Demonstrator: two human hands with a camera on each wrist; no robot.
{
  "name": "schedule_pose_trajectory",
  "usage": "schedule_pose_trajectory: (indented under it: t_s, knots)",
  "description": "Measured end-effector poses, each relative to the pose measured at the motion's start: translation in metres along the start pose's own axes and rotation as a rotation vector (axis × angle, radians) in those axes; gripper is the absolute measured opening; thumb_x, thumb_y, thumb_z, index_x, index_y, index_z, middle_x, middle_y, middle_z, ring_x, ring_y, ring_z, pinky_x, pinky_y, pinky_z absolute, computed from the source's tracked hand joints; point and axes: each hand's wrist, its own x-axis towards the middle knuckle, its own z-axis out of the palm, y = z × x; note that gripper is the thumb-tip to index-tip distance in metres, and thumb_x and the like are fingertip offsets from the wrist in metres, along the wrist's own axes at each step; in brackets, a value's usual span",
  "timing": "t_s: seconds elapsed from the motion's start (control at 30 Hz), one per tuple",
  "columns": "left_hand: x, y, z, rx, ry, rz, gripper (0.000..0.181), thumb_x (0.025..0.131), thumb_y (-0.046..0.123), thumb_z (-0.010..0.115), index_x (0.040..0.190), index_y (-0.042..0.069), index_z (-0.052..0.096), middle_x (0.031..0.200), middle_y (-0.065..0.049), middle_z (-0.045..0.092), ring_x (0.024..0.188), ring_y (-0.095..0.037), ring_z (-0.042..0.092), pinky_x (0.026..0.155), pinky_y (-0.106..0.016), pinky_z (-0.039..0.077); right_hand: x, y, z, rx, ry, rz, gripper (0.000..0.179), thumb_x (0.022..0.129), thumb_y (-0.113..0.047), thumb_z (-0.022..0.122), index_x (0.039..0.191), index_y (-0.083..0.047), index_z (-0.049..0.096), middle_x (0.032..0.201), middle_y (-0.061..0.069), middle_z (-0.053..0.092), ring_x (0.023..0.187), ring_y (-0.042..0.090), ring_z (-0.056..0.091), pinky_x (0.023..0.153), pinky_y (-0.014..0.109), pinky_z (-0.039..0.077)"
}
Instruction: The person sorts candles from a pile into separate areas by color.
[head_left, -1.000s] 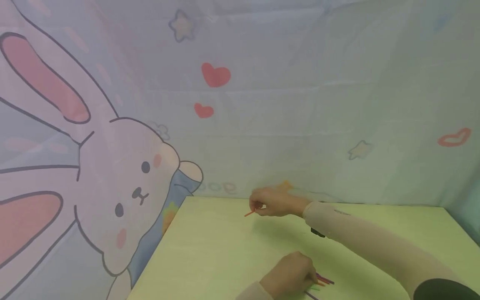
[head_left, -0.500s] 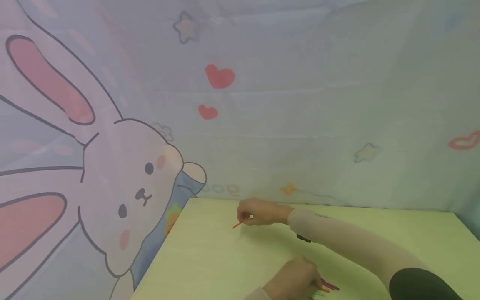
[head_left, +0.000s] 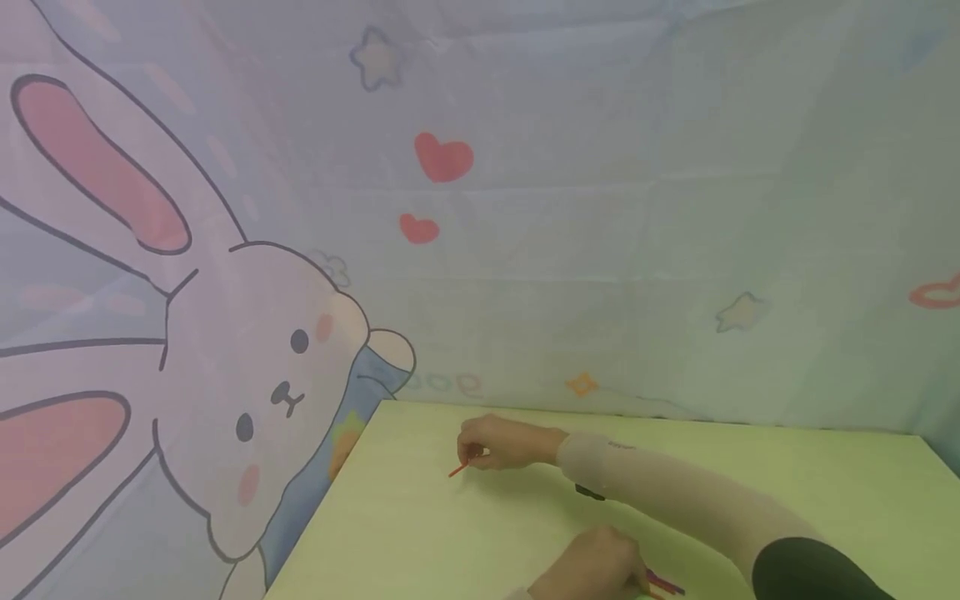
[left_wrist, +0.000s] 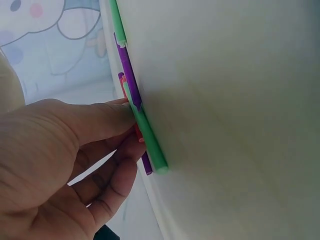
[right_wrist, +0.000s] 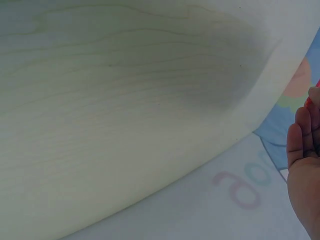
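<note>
My right hand [head_left: 498, 446] pinches a thin orange-red stick [head_left: 457, 471] over the far left part of the table; the stick points down to the left. In the right wrist view the hand [right_wrist: 305, 165] shows only at the right edge, with a bit of red stick [right_wrist: 307, 103] at its fingertips. Nearer the front, my left hand [head_left: 592, 567] is at a small bunch of coloured sticks. The left wrist view shows its thumb and forefinger pinching at a green stick [left_wrist: 150, 137] and a red one [left_wrist: 138, 132], with purple sticks [left_wrist: 129, 75] alongside.
Another green stick [left_wrist: 118, 22] lies beyond the bunch in the left wrist view. The pale yellow-green table [head_left: 405, 517] ends at a cloth backdrop [head_left: 562, 250] printed with a rabbit, hearts and stars. My right forearm [head_left: 675, 492] crosses over the table's right half.
My right hand has moved left and nearer to me, carrying the orange-red stick. The left hand stays at the bunch, sitting slightly lower in view as the head view shifts.
</note>
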Motion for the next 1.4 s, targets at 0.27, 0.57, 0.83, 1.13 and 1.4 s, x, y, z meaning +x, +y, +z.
schedule_pose_trajectory:
  t_s: [0.27, 0.57, 0.83, 1.13, 1.4]
  knots:
    - [-0.006, 0.002, -0.003, -0.038, 0.043, 0.014, 0.017, 0.073, 0.014, 0.082, 0.067, 0.030, 0.078, 0.064, 0.026, 0.059, 0.057, 0.016, 0.039, 0.054, -0.002, 0.036, 0.018, -0.002, 0.008, -0.007, -0.013, -0.055, 0.008, 0.099, -0.006, 0.067, 0.102, -0.011, 0.073, 0.097, -0.003, 0.063, 0.089, -0.001, 0.059, 0.081, 0.008, 0.048]
    - [-0.009, 0.002, -0.003, -0.107, 0.052, 0.018, 0.012, 0.080, 0.024, 0.080, 0.068, 0.027, 0.079, 0.061, 0.024, 0.060, 0.051, 0.018, 0.038, 0.052, -0.002, 0.037, 0.037, 0.005, 0.031, -0.013, -0.057, -0.093, 0.008, 0.100, -0.009, 0.068, 0.103, -0.016, 0.072, 0.100, -0.004, 0.064, 0.091, -0.006, 0.058, 0.082, 0.004, 0.046]
    - [-0.012, 0.010, -0.001, -0.054, 0.038, -0.061, 0.045, 0.087, 0.040, 0.077, 0.049, 0.024, 0.061, 0.049, 0.021, 0.038, 0.044, 0.008, 0.022, 0.042, -0.009, 0.029, 0.043, 0.010, 0.049, -0.040, -0.066, -0.086, 0.011, 0.099, -0.011, 0.070, 0.102, -0.022, 0.072, 0.097, -0.011, 0.061, 0.089, -0.009, 0.055, 0.081, 0.004, 0.045]
    - [-0.011, 0.013, 0.004, -0.087, 0.099, -0.088, 0.047, 0.092, 0.042, 0.073, 0.050, 0.026, 0.058, 0.050, 0.019, 0.030, 0.044, 0.009, 0.018, 0.037, -0.011, 0.027, 0.044, 0.015, 0.054, -0.065, -0.068, -0.061, 0.008, 0.099, -0.017, 0.072, 0.102, -0.024, 0.073, 0.095, -0.013, 0.059, 0.085, -0.005, 0.053, 0.077, 0.005, 0.044]
    - [-0.013, 0.009, 0.008, -0.108, 0.118, -0.077, 0.061, 0.098, 0.046, 0.065, 0.047, 0.021, 0.043, 0.048, 0.017, 0.025, 0.042, 0.009, 0.013, 0.034, -0.011, 0.023, 0.040, 0.019, 0.054, -0.089, -0.061, -0.063, 0.006, 0.098, -0.016, 0.074, 0.101, -0.021, 0.075, 0.092, -0.012, 0.060, 0.083, -0.005, 0.053, 0.076, 0.004, 0.043]
